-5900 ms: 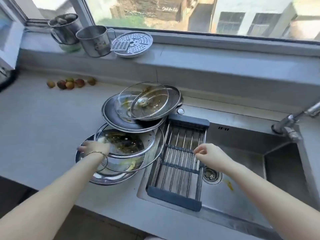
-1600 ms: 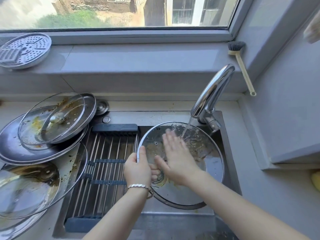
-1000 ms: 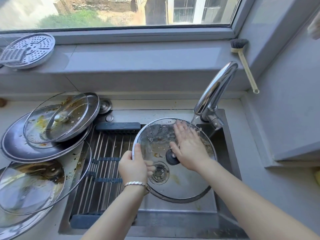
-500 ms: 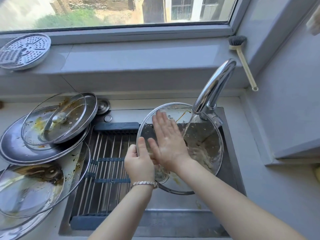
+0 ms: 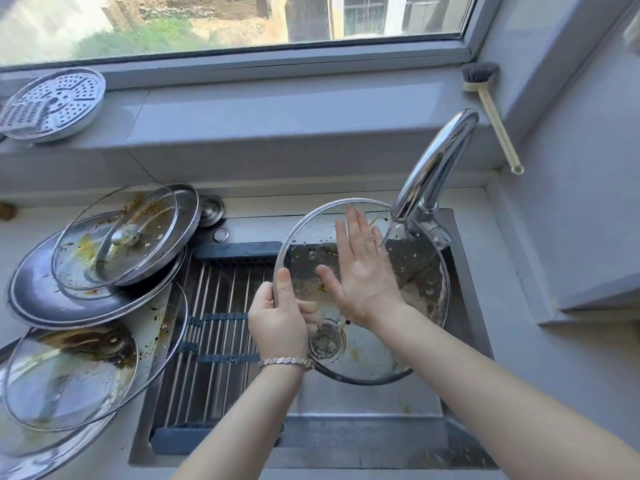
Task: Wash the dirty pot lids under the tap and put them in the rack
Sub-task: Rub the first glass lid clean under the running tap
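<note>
Head view: dirty lids (image 5: pixel 97 271) piled at nine o'clock, rack (image 5: pixel 214 327) beside them. At centre, the left hand (image 5: pixel 280 317) pinches the glass lid (image 5: pixel 415 271) by its rim. The right hand (image 5: pixel 363 275) presses flat on it with straight fingers, under the tap (image 5: pixel 433 168) at two o'clock.

bright daylight comes in through the window (image 5: pixel 242 26), whose upper left corner is washed out to near white. the sill (image 5: pixel 277 109) and the wall below it lie in soft, even shade with no hard shadows. the tap (image 5: pixel 436 161) carries a long white glare along its curve, and the wet lid (image 5: pixel 415 271) glints with drops. the sink (image 5: pixel 462 306) is dark at its right wall. the wide lens bows the window frame and tilts the right wall. the stack (image 5: pixel 69 375) at lower left is smeared and soft, as are the forearms (image 5: pixel 519 410) at the bottom edge
</note>
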